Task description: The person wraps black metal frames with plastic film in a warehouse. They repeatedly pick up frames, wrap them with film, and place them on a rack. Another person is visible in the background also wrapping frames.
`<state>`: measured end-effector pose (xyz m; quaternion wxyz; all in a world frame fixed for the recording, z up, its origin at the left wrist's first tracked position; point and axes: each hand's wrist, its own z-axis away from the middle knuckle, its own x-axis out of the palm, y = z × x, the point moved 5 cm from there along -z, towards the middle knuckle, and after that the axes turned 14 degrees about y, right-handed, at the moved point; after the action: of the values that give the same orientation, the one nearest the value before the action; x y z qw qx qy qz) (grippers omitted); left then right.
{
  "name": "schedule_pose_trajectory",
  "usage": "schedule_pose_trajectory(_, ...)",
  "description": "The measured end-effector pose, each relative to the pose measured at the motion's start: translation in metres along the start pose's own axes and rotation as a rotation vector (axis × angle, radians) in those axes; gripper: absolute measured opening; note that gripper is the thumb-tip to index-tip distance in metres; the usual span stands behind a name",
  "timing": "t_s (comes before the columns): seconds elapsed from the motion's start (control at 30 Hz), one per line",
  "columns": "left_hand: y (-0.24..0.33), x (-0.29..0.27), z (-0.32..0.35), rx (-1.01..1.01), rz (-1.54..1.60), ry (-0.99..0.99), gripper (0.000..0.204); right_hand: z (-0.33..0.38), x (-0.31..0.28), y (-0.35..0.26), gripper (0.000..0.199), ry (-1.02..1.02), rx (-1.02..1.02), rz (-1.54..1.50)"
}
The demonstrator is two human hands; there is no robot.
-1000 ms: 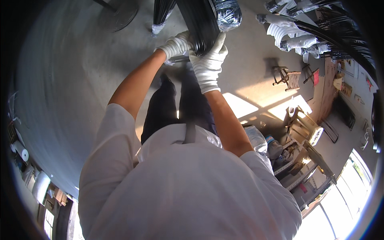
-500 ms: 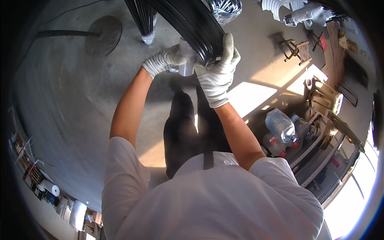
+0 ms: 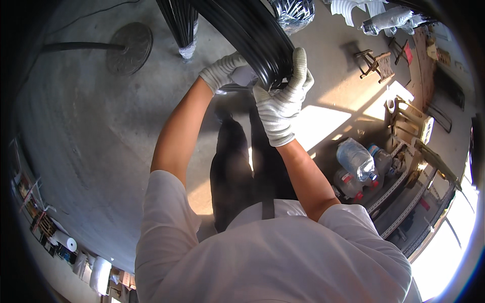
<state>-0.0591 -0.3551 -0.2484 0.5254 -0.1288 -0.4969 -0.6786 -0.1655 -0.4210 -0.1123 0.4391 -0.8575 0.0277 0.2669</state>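
Note:
A thick bundle of long black strips comes down from the top edge, its lower end in front of me. My right hand, in a white knit glove, is closed round that end with the thumb up along its right side. On the bundle's left, my gloved left hand is closed on a roll of clear film. Most of the roll and some fingers are hidden behind the strips.
Another strip bundle, wrapped at its tip, stands behind. A round metal base with a pole is at left. Film-wrapped ends show at top. Folding stools, large plastic bottles and a metal rack are at right.
My left hand and the film roll have moved right, in behind the bundle, so less of the roll shows. The bundle's end and my right hand have shifted slightly right and nearer.

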Motion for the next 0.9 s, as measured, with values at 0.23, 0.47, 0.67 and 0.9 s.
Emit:
schedule_pose_trajectory(0.23,0.001,0.007,0.070,0.219,0.240,-0.028,0.054,0.002,-0.001,0.003,0.089,-0.027,-0.006,-0.006)
schedule_pose_trajectory(0.47,-0.051,0.029,0.133,-0.666,1.662,-0.231,0.039,0.008,-0.007,-0.013,0.086,-0.102,-0.057,-0.068)
schedule_pose_trajectory(0.67,-0.072,0.020,0.169,-0.042,0.835,0.141,0.047,0.028,0.012,0.017,0.087,-0.650,0.326,-0.620)
schedule_pose_trajectory(0.9,-0.035,0.078,0.224,0.325,0.262,0.495,0.049,0.050,-0.027,-0.009,0.083,-1.032,0.654,-1.287)
